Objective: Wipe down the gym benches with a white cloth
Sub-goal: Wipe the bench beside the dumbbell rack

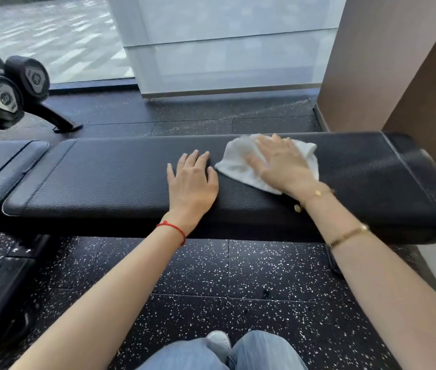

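On the black padded counter (121, 177), the flat, open right grip (282, 162) presses the white cloth (241, 166) mid-wipe while the empty left grip (191, 180) rests spread beside it; next likely calls for sweeping toward the unwiped end.

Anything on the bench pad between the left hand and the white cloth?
Nothing: in the head view only a narrow strip of bare black bench pad separates the left hand from the near corner of the white cloth.

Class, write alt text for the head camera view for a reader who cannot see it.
A person's right hand presses a white cloth flat on a black padded gym bench, while the left hand rests beside it. Dumbbells sit at far left.
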{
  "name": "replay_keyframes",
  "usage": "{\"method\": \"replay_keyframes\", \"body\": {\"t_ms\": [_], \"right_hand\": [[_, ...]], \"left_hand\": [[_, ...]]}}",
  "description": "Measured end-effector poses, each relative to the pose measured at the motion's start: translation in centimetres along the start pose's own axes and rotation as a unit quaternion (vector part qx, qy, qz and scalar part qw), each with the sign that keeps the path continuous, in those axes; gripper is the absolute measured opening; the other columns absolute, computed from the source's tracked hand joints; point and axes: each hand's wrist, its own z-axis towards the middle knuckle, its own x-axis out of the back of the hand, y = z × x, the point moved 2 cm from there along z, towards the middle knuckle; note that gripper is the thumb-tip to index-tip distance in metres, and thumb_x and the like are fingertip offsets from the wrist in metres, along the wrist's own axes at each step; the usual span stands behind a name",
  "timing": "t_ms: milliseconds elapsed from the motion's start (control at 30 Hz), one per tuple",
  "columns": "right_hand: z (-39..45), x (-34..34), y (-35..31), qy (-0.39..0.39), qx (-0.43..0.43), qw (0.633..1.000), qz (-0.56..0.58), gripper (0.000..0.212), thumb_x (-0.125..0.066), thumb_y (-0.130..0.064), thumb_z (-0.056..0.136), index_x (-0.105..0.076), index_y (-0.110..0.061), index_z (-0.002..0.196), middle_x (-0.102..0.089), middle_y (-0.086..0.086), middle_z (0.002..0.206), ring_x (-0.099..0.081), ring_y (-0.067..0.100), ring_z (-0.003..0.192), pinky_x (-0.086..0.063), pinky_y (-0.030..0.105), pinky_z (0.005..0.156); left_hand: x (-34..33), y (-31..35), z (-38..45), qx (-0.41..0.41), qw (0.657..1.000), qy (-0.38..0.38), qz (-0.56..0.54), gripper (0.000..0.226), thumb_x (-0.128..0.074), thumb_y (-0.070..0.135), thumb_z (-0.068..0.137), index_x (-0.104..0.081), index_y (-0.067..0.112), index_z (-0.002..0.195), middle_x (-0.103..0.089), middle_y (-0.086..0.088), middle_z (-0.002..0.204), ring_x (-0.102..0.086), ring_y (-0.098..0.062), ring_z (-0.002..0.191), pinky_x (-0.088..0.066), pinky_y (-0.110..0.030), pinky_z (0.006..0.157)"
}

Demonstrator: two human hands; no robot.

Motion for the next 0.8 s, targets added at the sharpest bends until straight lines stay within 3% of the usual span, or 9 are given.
{"method": "replay_keyframes", "body": {"t_ms": [133, 267, 367, 433, 567, 667, 800], "right_hand": [[-6.3, -0.1, 3.2, 0.052, 0.006, 0.999, 0.017, 0.054, -0.030, -0.048, 0.105, -0.031, -0.027, 0.155, -0.027, -0.009, 0.162, -0.017, 0.021, 0.152, -0.005, 0.038, 0.124], [-6.8, 1.7, 10.0, 0.105, -0.086, 0.991, 0.020, 0.047, -0.042, -0.037, 0.104, -0.047, -0.014, 0.144, -0.042, 0.004, 0.155, -0.033, 0.031, 0.142, -0.015, 0.045, 0.119], [-3.2, 3.3, 13.9, 0.062, -0.174, 0.982, -0.032, 0.052, -0.027, -0.043, 0.106, -0.033, -0.020, 0.152, -0.031, 0.003, 0.161, -0.023, 0.029, 0.148, -0.010, 0.047, 0.122], [-0.1, 3.6, 13.8, 0.026, -0.186, 0.982, -0.029, 0.058, -0.021, -0.047, 0.105, -0.024, -0.020, 0.156, -0.023, 0.000, 0.164, -0.015, 0.026, 0.151, -0.005, 0.045, 0.124], [1.1, 2.4, 8.4, 0.010, -0.052, 0.998, -0.016, 0.052, -0.024, -0.044, 0.105, -0.033, -0.023, 0.151, -0.035, 0.000, 0.158, -0.028, 0.025, 0.145, -0.014, 0.046, 0.122], [-4.7, 1.3, 6.3, 0.015, 0.070, 0.997, 0.020, 0.056, -0.028, -0.056, 0.103, -0.031, -0.031, 0.153, -0.028, -0.010, 0.161, -0.020, 0.018, 0.151, -0.006, 0.039, 0.124], [-12.3, 1.2, 8.5, 0.073, 0.174, 0.982, -0.026, 0.061, -0.036, -0.062, 0.098, -0.035, -0.033, 0.152, -0.027, -0.014, 0.161, -0.025, 0.018, 0.150, -0.017, 0.041, 0.124]], "left_hand": [[-0.7, 1.3, 0.1, -0.011, 1.000, -0.009, 0.007, 0.048, -0.038, 0.032, 0.100, -0.039, 0.024, 0.148, -0.034, -0.001, 0.158, -0.020, -0.022, 0.149, -0.006, -0.051, 0.123], [-1.7, 2.9, -0.2, -0.033, 0.999, -0.006, 0.023, 0.049, -0.039, 0.036, 0.099, -0.041, 0.023, 0.147, -0.035, -0.004, 0.157, -0.021, -0.025, 0.148, -0.009, -0.052, 0.123], [-2.1, 3.1, -0.3, -0.037, 0.999, 0.013, 0.038, 0.050, -0.040, 0.037, 0.098, -0.042, 0.023, 0.145, -0.037, -0.004, 0.155, -0.024, -0.026, 0.147, -0.012, -0.054, 0.122], [-2.3, 3.0, -0.2, -0.034, 0.999, 0.017, 0.037, 0.049, -0.040, 0.037, 0.097, -0.044, 0.023, 0.144, -0.039, -0.004, 0.154, -0.025, -0.026, 0.147, -0.013, -0.055, 0.121], [-2.3, 3.1, -0.1, -0.029, 0.999, 0.026, 0.025, 0.048, -0.042, 0.037, 0.096, -0.048, 0.023, 0.141, -0.042, -0.003, 0.152, -0.028, -0.026, 0.146, -0.013, -0.055, 0.121], [-2.2, 2.9, -0.2, -0.029, 0.999, 0.020, 0.013, 0.048, -0.043, 0.037, 0.096, -0.047, 0.024, 0.142, -0.041, -0.004, 0.153, -0.026, -0.025, 0.146, -0.011, -0.055, 0.121], [-2.1, 3.0, -0.3, -0.031, 0.999, 0.014, 0.010, 0.048, -0.042, 0.036, 0.097, -0.046, 0.023, 0.144, -0.040, -0.005, 0.154, -0.025, -0.027, 0.147, -0.010, -0.056, 0.121]]}}
